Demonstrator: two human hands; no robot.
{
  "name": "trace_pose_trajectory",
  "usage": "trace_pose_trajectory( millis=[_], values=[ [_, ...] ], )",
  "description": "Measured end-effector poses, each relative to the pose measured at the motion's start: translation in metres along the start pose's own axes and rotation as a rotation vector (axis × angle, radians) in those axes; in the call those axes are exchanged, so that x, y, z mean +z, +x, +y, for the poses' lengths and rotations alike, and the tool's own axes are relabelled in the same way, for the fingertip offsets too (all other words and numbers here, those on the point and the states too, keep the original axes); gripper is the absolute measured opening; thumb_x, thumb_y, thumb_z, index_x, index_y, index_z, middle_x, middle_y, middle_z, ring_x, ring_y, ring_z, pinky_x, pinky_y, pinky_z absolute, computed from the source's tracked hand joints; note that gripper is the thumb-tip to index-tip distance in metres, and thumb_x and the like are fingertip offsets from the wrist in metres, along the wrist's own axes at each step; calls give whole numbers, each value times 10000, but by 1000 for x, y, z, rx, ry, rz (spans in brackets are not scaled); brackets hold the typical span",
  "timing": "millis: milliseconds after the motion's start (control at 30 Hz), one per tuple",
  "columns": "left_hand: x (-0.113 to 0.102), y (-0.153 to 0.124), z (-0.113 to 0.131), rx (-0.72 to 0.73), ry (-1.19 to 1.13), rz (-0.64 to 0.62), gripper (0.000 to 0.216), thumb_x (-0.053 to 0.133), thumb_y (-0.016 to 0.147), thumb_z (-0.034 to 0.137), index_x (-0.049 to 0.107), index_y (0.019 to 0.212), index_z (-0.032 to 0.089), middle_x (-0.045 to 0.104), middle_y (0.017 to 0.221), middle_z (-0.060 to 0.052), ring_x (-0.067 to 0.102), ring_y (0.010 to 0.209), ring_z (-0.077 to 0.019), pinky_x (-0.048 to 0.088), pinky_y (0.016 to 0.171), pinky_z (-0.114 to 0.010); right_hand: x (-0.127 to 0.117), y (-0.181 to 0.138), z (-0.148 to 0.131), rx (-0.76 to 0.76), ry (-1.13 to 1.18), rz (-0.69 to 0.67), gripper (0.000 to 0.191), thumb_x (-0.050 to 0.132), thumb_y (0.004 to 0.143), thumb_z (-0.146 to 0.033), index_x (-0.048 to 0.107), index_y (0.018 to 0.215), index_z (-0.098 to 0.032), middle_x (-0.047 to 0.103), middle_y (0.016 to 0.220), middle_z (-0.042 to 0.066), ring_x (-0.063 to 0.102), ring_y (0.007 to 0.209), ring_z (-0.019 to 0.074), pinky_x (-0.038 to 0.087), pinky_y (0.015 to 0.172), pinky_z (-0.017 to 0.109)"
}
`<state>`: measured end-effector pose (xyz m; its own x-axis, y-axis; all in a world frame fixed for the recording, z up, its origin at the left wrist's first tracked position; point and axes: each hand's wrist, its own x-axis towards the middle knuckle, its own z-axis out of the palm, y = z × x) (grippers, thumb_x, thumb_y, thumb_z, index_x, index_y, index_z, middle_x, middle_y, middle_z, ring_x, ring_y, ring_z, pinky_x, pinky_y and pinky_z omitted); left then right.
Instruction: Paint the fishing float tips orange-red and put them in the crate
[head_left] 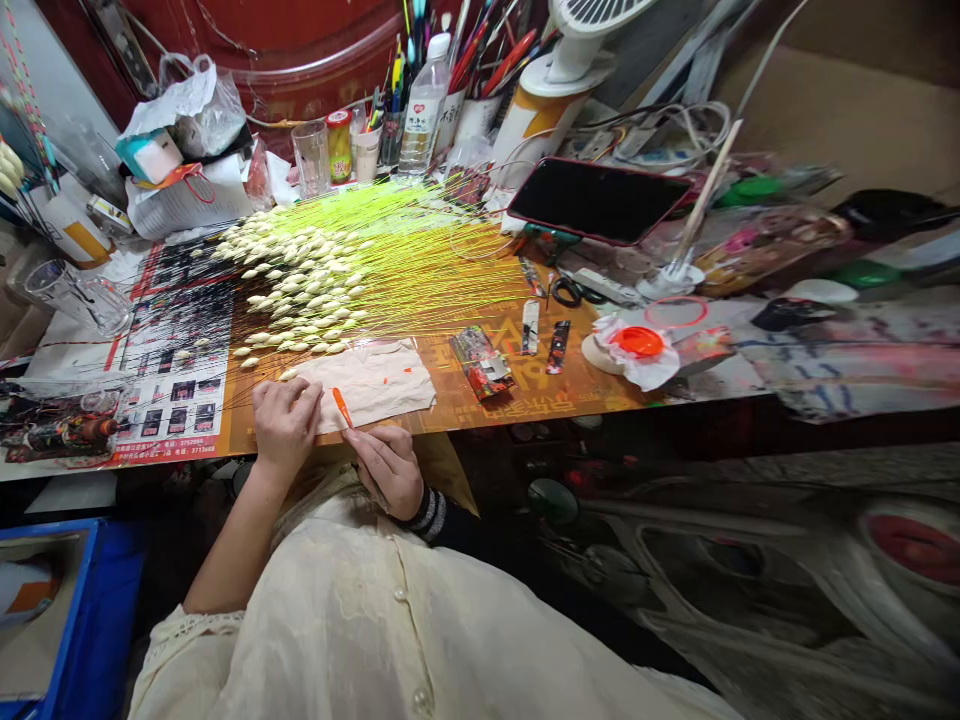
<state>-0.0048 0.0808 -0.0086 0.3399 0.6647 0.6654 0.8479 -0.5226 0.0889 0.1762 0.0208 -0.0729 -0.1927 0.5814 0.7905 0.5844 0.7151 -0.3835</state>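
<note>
A slim orange piece (342, 407), too small for me to name, slants over a pale cloth (382, 385) at the table's front edge. Its lower end meets the fingertips of my right hand (390, 465), which are pinched together on it. At the cloth's left side rests my left hand (285, 425), fingers curled and pressed down; whatever they hold is hidden. Just beyond it lie many cream-coloured fishing floats (315, 280) with thin yellow-green stems (420, 250) stretching right and dark thin ends pointing left. Small orange marks dot the cloth.
Right of the cloth lie a paint-stained block (482, 362), black-handled scissors (566, 291) and orange paint (637, 342) on white paper. Farther back are a phone (600, 200), a water bottle (424, 110) and a white fan (592, 30). A glass mug (79, 297) lies left.
</note>
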Motion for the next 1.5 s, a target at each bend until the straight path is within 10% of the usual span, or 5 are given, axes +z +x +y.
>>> trace_pose_trajectory(
  millis=[1500],
  values=[
    [-6, -9, -7, -10, 13, -8, 299, 581, 907, 211, 627, 1202, 210, 722, 1074, -72, 632, 922, -196, 371, 924, -387, 14, 5, -8, -54, -28, -9, 603, 520, 907, -94, 377, 1487, -177, 698, 1145, 90, 569, 1029, 194, 447, 934, 376]
  ],
)
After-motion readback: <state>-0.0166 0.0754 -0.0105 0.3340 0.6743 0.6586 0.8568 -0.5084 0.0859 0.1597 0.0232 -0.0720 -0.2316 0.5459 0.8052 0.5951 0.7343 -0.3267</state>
